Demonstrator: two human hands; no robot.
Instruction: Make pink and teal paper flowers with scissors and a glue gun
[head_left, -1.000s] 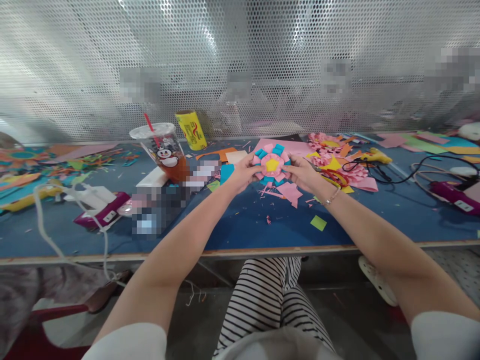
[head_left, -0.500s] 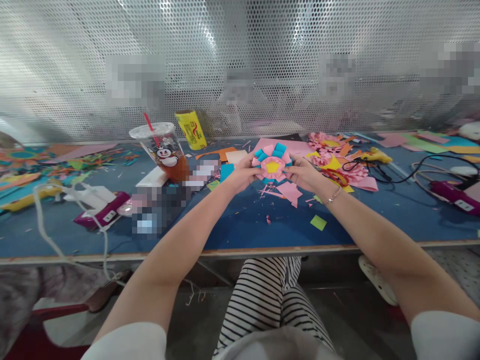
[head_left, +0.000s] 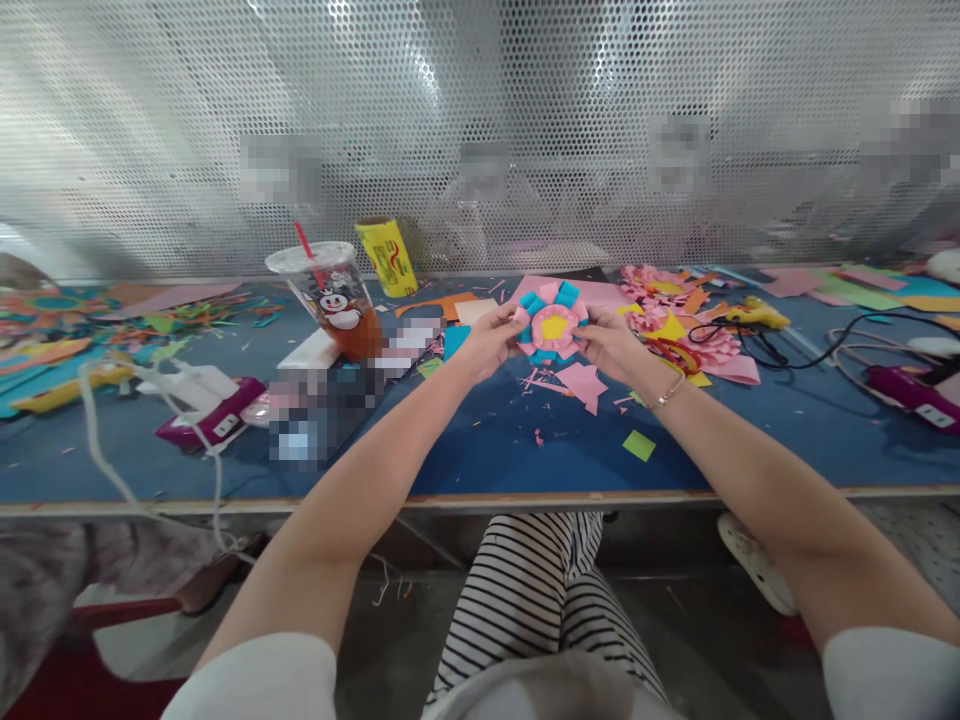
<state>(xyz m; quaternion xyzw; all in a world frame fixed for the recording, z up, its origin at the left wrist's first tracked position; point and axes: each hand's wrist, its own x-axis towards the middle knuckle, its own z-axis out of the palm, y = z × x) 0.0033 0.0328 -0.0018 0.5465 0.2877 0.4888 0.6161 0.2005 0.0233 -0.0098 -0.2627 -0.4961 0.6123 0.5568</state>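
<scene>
A paper flower (head_left: 555, 328) with pink and blue looped petals and a yellow centre is held up over the table. My left hand (head_left: 493, 342) pinches its left edge, and my right hand (head_left: 604, 342) grips the right edge. The flower's face is turned towards me. Under it on the blue table (head_left: 510, 460) lie a torn piece of pink paper (head_left: 582, 384) and thin pink shreds. A small green paper square (head_left: 640, 445) rests nearer the front edge.
To the left stand a plastic drink cup (head_left: 341, 315) with a red straw and a yellow can (head_left: 387, 258). A purple power strip (head_left: 217, 420) with white cables lies further left. Pink paper flowers (head_left: 712, 345) and a yellow glue gun (head_left: 756, 312) sit to the right.
The paper flower has tilted so that its face and centre show more fully. Both hands keep their hold on it. The whole view has shifted slightly.
</scene>
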